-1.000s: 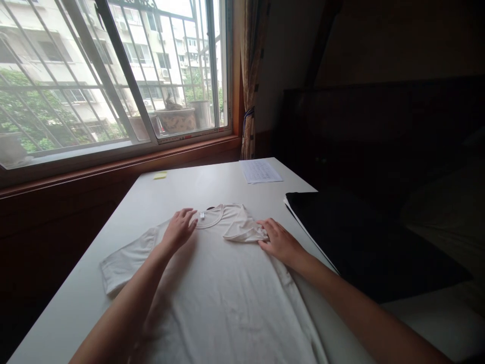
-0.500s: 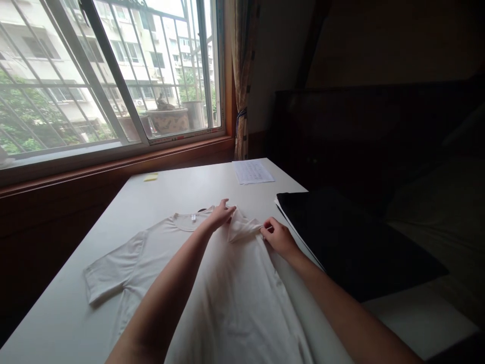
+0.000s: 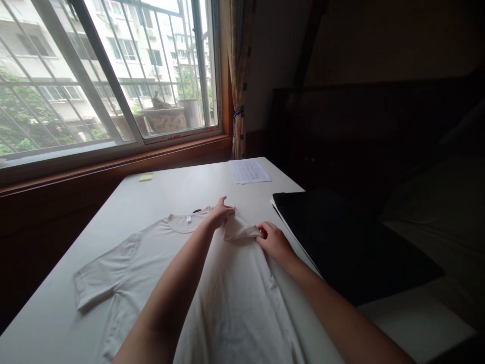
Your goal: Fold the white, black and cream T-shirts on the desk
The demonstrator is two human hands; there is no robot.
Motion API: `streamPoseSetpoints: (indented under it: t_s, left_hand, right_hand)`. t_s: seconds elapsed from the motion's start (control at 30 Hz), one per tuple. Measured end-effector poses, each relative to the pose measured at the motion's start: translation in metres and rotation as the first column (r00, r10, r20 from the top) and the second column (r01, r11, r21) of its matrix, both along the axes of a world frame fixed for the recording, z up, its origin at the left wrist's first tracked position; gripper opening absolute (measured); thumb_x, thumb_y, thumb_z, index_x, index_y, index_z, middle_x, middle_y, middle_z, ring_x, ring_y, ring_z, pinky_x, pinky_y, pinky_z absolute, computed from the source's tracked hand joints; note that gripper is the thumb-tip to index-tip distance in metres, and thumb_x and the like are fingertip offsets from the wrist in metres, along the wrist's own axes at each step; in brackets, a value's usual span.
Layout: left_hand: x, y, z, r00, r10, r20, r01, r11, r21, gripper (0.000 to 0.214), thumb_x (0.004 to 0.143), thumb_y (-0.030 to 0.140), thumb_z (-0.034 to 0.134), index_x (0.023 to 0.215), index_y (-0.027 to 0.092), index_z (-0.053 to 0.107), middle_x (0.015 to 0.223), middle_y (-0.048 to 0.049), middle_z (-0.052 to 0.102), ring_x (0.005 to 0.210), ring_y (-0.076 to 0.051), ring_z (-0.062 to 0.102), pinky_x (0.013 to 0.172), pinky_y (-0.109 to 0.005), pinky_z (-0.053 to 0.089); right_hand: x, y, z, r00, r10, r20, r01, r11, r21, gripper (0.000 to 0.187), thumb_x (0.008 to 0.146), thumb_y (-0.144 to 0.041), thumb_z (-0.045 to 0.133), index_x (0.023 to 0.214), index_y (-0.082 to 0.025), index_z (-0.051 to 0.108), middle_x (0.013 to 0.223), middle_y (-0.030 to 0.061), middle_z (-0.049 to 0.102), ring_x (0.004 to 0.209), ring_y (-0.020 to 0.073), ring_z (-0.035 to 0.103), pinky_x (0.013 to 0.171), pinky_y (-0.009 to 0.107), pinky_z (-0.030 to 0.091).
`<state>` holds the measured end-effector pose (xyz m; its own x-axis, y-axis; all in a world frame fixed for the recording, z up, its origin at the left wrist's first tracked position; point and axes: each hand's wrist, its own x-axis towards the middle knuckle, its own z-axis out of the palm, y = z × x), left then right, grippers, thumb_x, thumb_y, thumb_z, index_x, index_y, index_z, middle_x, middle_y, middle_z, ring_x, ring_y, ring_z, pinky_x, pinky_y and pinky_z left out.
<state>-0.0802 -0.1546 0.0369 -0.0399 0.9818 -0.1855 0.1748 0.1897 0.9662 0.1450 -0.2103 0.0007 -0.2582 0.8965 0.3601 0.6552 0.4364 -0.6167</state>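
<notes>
A white T-shirt (image 3: 151, 247) lies on the table, its neckline toward the far side and one sleeve spread out to the left. Its right part is folded over toward the middle. At the far end of that fold, my left hand (image 3: 220, 212) has its fingers closed on the cloth, with the thumb sticking up. My right hand (image 3: 276, 243) pinches the sleeve edge on the right. Between the two hands the sleeve cloth is turned back in a small flap. My left forearm covers part of the shirt's middle.
The white table (image 3: 182, 184) carries a yellow sticky note (image 3: 146, 177) and printed sheets (image 3: 250, 171) at its far side. On the right lies a dark flat cloth or board (image 3: 348, 247). Behind are a barred window (image 3: 113, 71) and a curtain (image 3: 239, 86).
My right hand has lowered slightly with the sleeve edge, and the flap between the hands looks flatter. My left hand stays nearly in place. The view has shifted a little.
</notes>
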Motion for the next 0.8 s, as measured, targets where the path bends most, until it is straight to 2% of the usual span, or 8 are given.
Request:
streamPoseSetpoints:
  t_s: [0.13, 0.23, 0.37, 0.5, 0.63, 0.8]
  left_hand:
    - [-0.002, 0.006, -0.004, 0.999, 0.044, -0.001, -0.044, 0.999, 0.016, 0.093, 0.08, 0.024, 0.072, 0.159, 0.016, 0.024, 0.09, -0.0043, 0.067, 0.073, -0.013, 0.061, 0.067, -0.023, 0.045]
    - [-0.003, 0.009, -0.007, 0.999, 0.037, -0.012, -0.037, 0.999, 0.018, 0.098, 0.079, 0.028, 0.076, 0.16, 0.019, 0.023, 0.086, -0.0024, 0.068, 0.069, -0.013, 0.061, 0.066, -0.024, 0.045]
    - [-0.006, 0.009, -0.004, 1.0, -0.021, 0.002, 0.021, 1.0, 0.022, 0.105, 0.078, 0.029, 0.078, 0.162, 0.022, 0.016, 0.094, -0.004, 0.071, 0.07, -0.013, 0.063, 0.067, -0.025, 0.046]
    - [-0.009, 0.005, 0.004, 0.99, -0.137, 0.035, 0.136, 0.99, 0.025, 0.11, 0.073, 0.022, 0.081, 0.163, 0.024, 0.017, 0.122, -0.0137, 0.069, 0.083, -0.016, 0.067, 0.073, -0.027, 0.051]
    - [-0.008, -0.001, 0.009, 0.969, -0.244, 0.047, 0.243, 0.97, 0.022, 0.108, 0.072, 0.018, 0.08, 0.162, 0.027, 0.022, 0.144, -0.019, 0.058, 0.094, -0.019, 0.067, 0.076, -0.029, 0.053]
    - [-0.009, -0.006, 0.01, 0.953, -0.303, 0.032, 0.301, 0.952, 0.055, 0.102, 0.074, 0.018, 0.078, 0.161, 0.03, 0.026, 0.162, -0.019, 0.036, 0.098, -0.016, 0.062, 0.079, -0.027, 0.051]
  right_hand:
    - [-0.001, -0.003, 0.002, 0.994, -0.091, -0.068, 0.094, 0.995, 0.036, 0.011, 0.078, -0.02, 0.056, 0.078, -0.027, 0.048, 0.079, 0.0003, 0.057, 0.071, 0.0202, 0.056, 0.065, 0.032, 0.044]
    - [-0.004, -0.007, 0.002, 0.99, -0.101, -0.098, 0.105, 0.994, 0.029, 0.015, 0.08, -0.023, 0.058, 0.078, -0.027, 0.044, 0.079, -0.0001, 0.056, 0.071, 0.0207, 0.056, 0.067, 0.032, 0.046]
    - [-0.008, -0.011, 0.0, 0.997, 0.017, -0.077, -0.015, 1.0, 0.025, 0.017, 0.08, -0.019, 0.059, 0.081, -0.027, 0.044, 0.086, 0.0008, 0.055, 0.074, 0.0198, 0.056, 0.066, 0.031, 0.048]
    - [-0.01, -0.013, 0.0, 0.987, 0.163, -0.002, -0.161, 0.98, 0.116, 0.021, 0.081, -0.008, 0.055, 0.089, -0.026, 0.051, 0.087, 0.0018, 0.057, 0.081, 0.0218, 0.058, 0.074, 0.034, 0.049]
    - [-0.01, -0.015, 0.004, 0.945, 0.296, 0.136, -0.32, 0.923, 0.214, 0.033, 0.079, 0.001, 0.055, 0.099, -0.024, 0.06, 0.092, 0.0043, 0.062, 0.09, 0.0245, 0.057, 0.084, 0.038, 0.049]
    - [-0.007, -0.018, 0.01, 0.914, 0.299, 0.273, -0.361, 0.907, 0.216, 0.026, 0.08, -0.001, 0.06, 0.095, -0.023, 0.064, 0.093, 0.0052, 0.062, 0.093, 0.0257, 0.054, 0.088, 0.04, 0.047]
